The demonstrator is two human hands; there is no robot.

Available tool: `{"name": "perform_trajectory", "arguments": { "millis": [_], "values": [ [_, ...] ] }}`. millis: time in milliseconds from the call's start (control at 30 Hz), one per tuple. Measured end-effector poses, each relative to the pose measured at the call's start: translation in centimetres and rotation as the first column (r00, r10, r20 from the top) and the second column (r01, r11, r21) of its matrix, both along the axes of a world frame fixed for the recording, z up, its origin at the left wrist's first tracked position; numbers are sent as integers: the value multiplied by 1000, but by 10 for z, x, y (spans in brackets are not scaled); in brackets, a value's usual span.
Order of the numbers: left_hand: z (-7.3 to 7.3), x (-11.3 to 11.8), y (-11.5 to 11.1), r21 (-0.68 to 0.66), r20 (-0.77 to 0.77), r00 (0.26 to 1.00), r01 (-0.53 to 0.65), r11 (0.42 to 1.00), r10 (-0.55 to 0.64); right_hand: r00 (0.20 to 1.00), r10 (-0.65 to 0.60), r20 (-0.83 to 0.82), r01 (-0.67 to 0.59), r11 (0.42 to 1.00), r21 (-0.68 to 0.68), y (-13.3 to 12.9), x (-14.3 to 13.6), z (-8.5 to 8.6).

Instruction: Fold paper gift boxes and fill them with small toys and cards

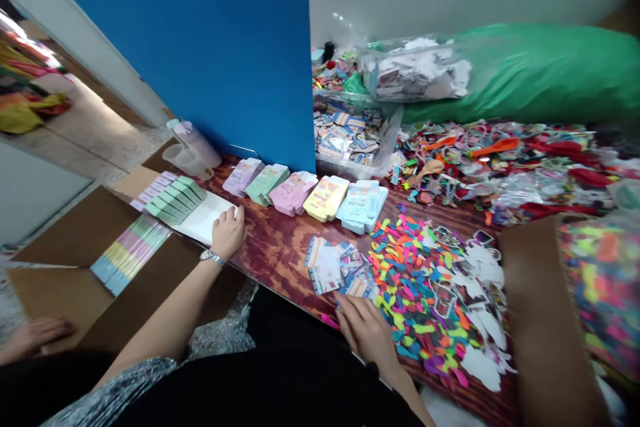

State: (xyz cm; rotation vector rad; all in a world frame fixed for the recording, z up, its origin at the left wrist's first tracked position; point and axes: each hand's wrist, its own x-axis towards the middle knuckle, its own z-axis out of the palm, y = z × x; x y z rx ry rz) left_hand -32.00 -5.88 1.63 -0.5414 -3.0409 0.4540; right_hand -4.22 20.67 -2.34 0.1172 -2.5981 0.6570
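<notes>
My left hand [229, 233], with a metal watch at the wrist, has its fingers curled over the right end of a white tray [213, 217]. Green card packs [176, 200] and purple card packs [155, 190] stand in rows on the tray's left part. My right hand [367, 330] lies with fingers stretched out at the table's front edge. Its fingertips are beside loose blue-and-white cards [327, 267]. Right of these spreads a pile of small colourful balloons [420, 287], with white cut-out stickers [483, 320] among them.
Stacks of purple, green, pink, yellow and blue cards [320, 198] line the blue partition [225, 47]. A cardboard box [65, 240] at left holds wrapped packs; another person's hand [37, 340] touches it. Behind are a card bin [350, 137], a green bag [540, 73] and cups [187, 160].
</notes>
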Motion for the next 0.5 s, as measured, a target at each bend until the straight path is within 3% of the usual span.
{"name": "perform_trajectory", "arguments": {
  "millis": [167,333,500],
  "values": [
    [-12,-5,-20,-4,54,995,-88,996,88,999,-37,-27,42,978,207,-18,-38,-24],
    [-21,-11,-35,28,151,985,-91,995,85,998,-28,60,9,955,296,-31,-60,-58],
    [-21,-20,-44,99,223,974,-58,993,35,992,5,125,-63,886,460,-18,-58,-63]
  ]
}}
